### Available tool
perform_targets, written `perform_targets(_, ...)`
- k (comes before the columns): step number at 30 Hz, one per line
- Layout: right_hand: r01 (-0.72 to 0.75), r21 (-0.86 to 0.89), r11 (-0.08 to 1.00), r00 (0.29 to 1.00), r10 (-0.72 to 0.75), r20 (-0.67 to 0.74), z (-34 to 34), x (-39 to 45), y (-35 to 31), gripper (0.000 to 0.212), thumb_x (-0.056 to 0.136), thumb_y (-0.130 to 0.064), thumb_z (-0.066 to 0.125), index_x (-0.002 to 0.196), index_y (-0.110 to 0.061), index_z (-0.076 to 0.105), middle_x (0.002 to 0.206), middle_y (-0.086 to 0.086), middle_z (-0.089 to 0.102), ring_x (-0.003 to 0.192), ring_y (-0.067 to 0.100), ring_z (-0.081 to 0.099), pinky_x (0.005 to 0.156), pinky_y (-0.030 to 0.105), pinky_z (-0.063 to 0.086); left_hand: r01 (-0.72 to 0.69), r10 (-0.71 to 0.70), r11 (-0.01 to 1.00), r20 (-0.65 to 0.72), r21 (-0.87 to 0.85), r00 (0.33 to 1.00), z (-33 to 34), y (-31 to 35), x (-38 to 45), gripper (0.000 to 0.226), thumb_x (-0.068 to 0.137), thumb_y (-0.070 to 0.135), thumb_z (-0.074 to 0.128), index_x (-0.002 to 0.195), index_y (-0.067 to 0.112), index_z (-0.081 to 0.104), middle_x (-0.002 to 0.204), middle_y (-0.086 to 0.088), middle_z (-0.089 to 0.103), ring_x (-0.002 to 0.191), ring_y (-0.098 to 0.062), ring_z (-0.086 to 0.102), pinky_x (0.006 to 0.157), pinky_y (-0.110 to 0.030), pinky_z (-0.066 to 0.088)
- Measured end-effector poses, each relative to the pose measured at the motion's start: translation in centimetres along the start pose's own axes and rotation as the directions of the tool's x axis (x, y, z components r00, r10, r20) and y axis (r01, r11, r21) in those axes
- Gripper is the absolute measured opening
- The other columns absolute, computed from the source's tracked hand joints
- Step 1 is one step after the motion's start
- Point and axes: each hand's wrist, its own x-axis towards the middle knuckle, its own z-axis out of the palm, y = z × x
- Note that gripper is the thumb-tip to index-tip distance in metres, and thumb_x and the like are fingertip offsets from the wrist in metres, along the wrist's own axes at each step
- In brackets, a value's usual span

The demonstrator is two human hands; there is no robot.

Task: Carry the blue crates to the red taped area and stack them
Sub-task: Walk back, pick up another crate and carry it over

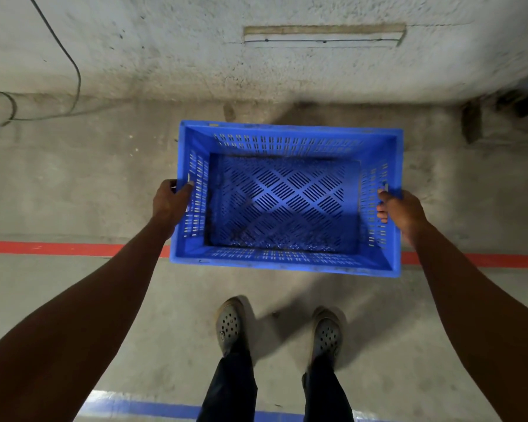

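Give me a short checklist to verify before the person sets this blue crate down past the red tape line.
1. Left hand grips the left rim of the blue crate: ok.
2. Right hand grips the right rim: ok.
3. Crate is empty: ok.
4. Crate is past the red tape line: not ok, its near edge overlaps the line in view.
5. Floor under the crate is free: cannot tell, the crate hides it.
6. Another crate to stack on is there: cannot tell, none in view.

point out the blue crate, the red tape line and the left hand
blue crate (282, 205): head view, on its slotted floor
red tape line (52, 248): head view, on the stretch left of the crate
left hand (170, 201): head view, on its back
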Motion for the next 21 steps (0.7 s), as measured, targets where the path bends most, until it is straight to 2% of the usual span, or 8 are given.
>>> perform_targets(3,0.036,-0.13,0.991,0.999,-0.038,-0.013,-1.2,-1.8,-0.5,0.015,0.093,-0.03,0.066,0.095,-0.015,0.064,0.086,0.009,0.064,0.081,0.026,0.06,0.064,0.027,0.053,-0.018,0.018,1.0,0.01,0.026,1.0,-1.2,0.8,-2.0,0.049,0.088,0.044,0.069,0.127,0.017,0.056,0.112,0.0,0.063,0.091,-0.019,0.062,0.084,-0.035,0.051)
perform_targets(5,0.009,-0.193,0.981,0.999,-0.017,-0.04,-2.2,-3.1,-0.8,0.026,0.09,-0.033,0.069,0.112,-0.019,0.064,0.101,0.005,0.064,0.092,0.023,0.061,0.083,0.034,0.05,-0.001,0.002,0.999,-0.016,0.053,1.0,-2.2,1.5,-3.3,0.059,0.085,0.047,0.07,0.133,0.017,0.053,0.125,-0.002,0.06,0.106,-0.022,0.062,0.096,-0.04,0.05)
perform_targets(7,-0.002,-0.181,0.983,0.999,-0.006,-0.043,-3.2,-4.9,-1.8,0.038,0.088,-0.033,0.07,0.123,-0.018,0.062,0.106,0.003,0.062,0.088,0.022,0.061,0.08,0.034,0.049,0.007,-0.006,0.999,-0.023,0.046,1.0,-3.2,3.0,-5.3,0.054,0.085,0.046,0.069,0.13,0.017,0.058,0.124,-0.004,0.062,0.11,-0.024,0.061,0.101,-0.042,0.048)
perform_targets(9,0.0,-0.131,0.991,1.0,-0.002,-0.018,-4.3,-6.8,-2.8,0.042,0.088,-0.031,0.069,0.126,-0.015,0.061,0.105,0.004,0.061,0.074,0.015,0.058,0.065,0.029,0.047,-0.007,0.007,1.0,0.002,0.022,1.0,-4.1,5.2,-7.7,0.04,0.09,0.038,0.067,0.122,0.016,0.063,0.113,-0.003,0.066,0.1,-0.02,0.061,0.094,-0.035,0.048)
perform_targets(13,-0.022,-0.072,0.997,0.999,0.024,0.03,-7.2,-11.1,-4.7,0.02,0.083,-0.033,0.068,0.099,-0.021,0.068,0.098,0.007,0.066,0.066,0.011,0.054,0.067,0.03,0.045,0.001,0.009,0.995,0.097,-0.098,0.995,-6.4,9.0,-13.1,0.025,0.083,0.043,0.064,0.093,0.02,0.069,0.09,-0.007,0.069,0.083,-0.021,0.061,0.078,-0.038,0.052)
perform_targets(15,-0.052,-0.031,0.998,0.997,0.053,0.051,-8.7,-14.8,-6.5,0.011,0.084,-0.031,0.064,0.085,-0.019,0.065,0.092,0.013,0.068,0.066,0.018,0.057,0.067,0.032,0.046,0.047,-0.015,0.978,0.158,-0.201,0.987,-7.6,11.3,-16.7,0.021,0.086,0.038,0.063,0.092,0.019,0.069,0.09,-0.01,0.067,0.079,-0.023,0.06,0.07,-0.034,0.049)
perform_targets(18,-0.113,0.125,0.986,0.984,0.094,0.151,-11.5,-21.8,-9.2,0.009,0.096,-0.012,0.053,0.098,-0.008,0.061,0.08,0.014,0.061,0.064,0.022,0.056,0.054,0.021,0.044,0.054,0.008,0.953,0.201,-0.299,0.98,-9.5,15.5,-23.5,0.02,0.1,0.02,0.054,0.104,0.007,0.068,0.089,-0.011,0.065,0.071,-0.02,0.06,0.06,-0.022,0.047)
perform_targets(21,-0.088,0.129,0.988,0.981,0.064,0.184,-15.0,-28.4,-11.0,0.015,0.098,-0.014,0.051,0.098,-0.007,0.064,0.084,0.012,0.065,0.062,0.022,0.061,0.06,0.026,0.043,0.026,0.048,0.929,0.188,-0.369,0.981,-12.4,19.0,-30.4,0.02,0.1,0.019,0.053,0.099,0.009,0.07,0.09,-0.014,0.066,0.072,-0.024,0.061,0.064,-0.027,0.047)
